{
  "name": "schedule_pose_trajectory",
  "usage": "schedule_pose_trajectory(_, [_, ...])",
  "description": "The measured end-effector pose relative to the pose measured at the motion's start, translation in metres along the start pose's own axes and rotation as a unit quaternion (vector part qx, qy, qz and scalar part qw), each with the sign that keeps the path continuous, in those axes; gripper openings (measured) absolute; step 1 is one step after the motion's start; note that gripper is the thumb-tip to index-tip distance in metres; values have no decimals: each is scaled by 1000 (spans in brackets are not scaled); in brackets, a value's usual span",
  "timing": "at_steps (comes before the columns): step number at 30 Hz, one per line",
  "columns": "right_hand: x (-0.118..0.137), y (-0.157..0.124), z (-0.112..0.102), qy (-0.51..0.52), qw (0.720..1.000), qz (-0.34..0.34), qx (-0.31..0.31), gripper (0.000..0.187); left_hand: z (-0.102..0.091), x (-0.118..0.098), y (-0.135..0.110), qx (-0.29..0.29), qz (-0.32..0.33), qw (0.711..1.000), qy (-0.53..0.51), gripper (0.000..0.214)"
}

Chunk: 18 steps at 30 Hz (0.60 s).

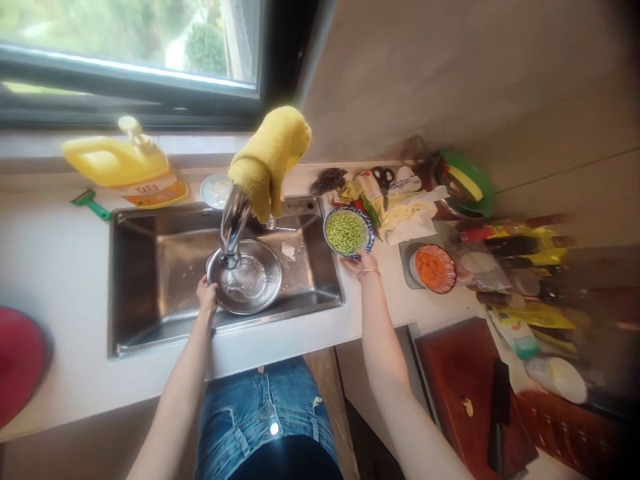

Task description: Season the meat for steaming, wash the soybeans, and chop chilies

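My left hand (207, 296) grips the left rim of a steel bowl (260, 293) that sits in the sink (150, 267) under the tap (233, 223); water lies in the bowl. My right hand (361, 265) holds the near edge of a blue-rimmed bowl of green beans (347, 231), which rests on the counter just right of the sink. A yellow cloth (273, 160) is draped over the tap.
A yellow oil jug (125, 163) lies behind the sink. To the right stand a bowl of orange carrot pieces (434, 269), scissors (384, 177), a green bowl (470, 183), bottles, and a red cutting board (460, 380) with a knife (499, 413). A red lid (17, 360) sits at far left.
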State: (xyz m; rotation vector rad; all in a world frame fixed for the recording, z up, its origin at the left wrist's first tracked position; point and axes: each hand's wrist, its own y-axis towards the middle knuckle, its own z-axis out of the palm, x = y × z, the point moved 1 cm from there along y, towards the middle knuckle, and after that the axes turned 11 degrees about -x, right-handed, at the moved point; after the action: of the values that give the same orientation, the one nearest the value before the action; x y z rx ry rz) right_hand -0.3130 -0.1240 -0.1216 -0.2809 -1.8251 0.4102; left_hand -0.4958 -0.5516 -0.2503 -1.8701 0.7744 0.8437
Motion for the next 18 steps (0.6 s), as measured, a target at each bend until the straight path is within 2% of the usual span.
schedule_pose_trajectory(2, [-6, -1, 0, 19, 995, 84, 52, 15, 3, 10, -1, 7, 1, 1000, 21, 61])
schedule_pose_trajectory(5, [-8, -6, 4, 81, 976, 160, 121, 21, 0, 19, -1, 13, 9, 998, 58, 53])
schedule_pose_trajectory(7, [-7, -10, 7, 110, 974, 144, 133, 33, -3, 22, 0, 17, 15, 996, 85, 51])
schedule_pose_trajectory(10, [-5, -19, 9, 120, 981, 104, 113, 51, -8, 21, -1, 25, 27, 991, 125, 58])
schedule_pose_trajectory(13, [-8, -36, 3, 94, 986, 65, 122, 56, -11, 10, -5, 15, 63, 987, 147, 71])
schedule_pose_trajectory(16, [-14, -58, -8, 69, 984, 37, 160, 54, -9, -9, -17, 0, 140, 980, 138, 65])
schedule_pose_trajectory(18, [-20, -73, -16, 59, 980, 41, 184, 55, -2, -23, -30, 10, 198, 974, 109, 59])
